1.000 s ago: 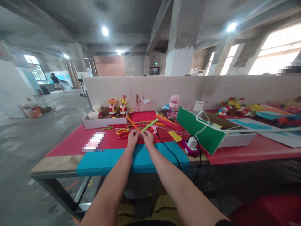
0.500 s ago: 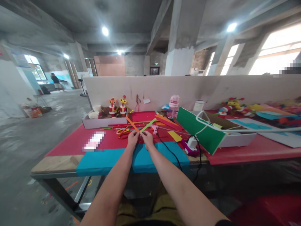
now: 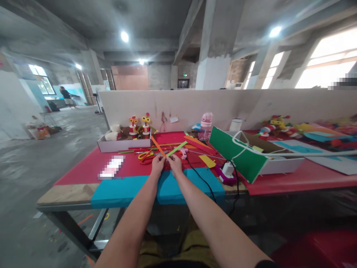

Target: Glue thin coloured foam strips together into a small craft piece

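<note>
An orange paper strip (image 3: 158, 146) and a light green paper strip (image 3: 177, 148) meet in a V at my fingertips. My left hand (image 3: 158, 164) is closed in a pinch at the lower end of the orange strip. Close beside it, my right hand (image 3: 175, 164) pinches the lower end of the green one. Fingers cover the joint, so how the ends overlap is hidden. Both hands are over the red table covering, at the far edge of a blue cloth (image 3: 122, 190). Just beyond them lie yellow-handled scissors (image 3: 145, 155) and a pink glue gun (image 3: 183, 153).
A shallow box (image 3: 125, 145) with two red-and-yellow figures (image 3: 145, 126) stands back left. To the right are a green board (image 3: 237, 154), a purple power strip (image 3: 225, 175) with a white plug, and black cables. A pink bottle (image 3: 206, 125) stands by the partition (image 3: 184, 104).
The two strips have tilted slightly; their upper ends have shifted a little to the right. Both hands stay in nearly the same place, still pinching.
</note>
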### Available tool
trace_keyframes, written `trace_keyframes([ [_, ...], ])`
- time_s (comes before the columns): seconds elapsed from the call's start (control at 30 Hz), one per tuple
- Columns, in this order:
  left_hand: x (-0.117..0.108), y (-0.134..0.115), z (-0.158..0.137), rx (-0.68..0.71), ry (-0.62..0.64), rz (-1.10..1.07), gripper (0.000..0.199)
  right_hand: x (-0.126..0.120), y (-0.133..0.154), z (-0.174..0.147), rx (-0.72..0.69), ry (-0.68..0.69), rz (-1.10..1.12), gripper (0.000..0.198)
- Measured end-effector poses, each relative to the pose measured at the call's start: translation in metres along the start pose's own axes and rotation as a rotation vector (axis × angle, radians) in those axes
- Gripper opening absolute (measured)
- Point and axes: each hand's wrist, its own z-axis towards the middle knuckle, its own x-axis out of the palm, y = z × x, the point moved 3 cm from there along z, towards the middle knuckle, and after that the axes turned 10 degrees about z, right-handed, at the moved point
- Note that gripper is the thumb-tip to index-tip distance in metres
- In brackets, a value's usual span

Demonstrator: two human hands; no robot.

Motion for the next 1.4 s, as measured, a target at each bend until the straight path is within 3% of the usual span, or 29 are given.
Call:
trace_keyframes([
  [0.37,0.0021,-0.0007,0.0001,-0.011,0.009,-0.035,0.018,0.0008,-0.0019,0.0018,-0.001,0.0,0.077,0.028],
  [0.73,0.0,-0.0032,-0.0033,-0.02,0.036,-0.124,0.028,0.0016,-0.0021,0.0009,0.105,-0.038,0.157,0.025],
  [1.4,0.0006,-0.0042,-0.0032,-0.033,-0.001,-0.121,0.026,0.0015,0.0061,-0.0026,0.023,0.036,0.047,0.034],
])
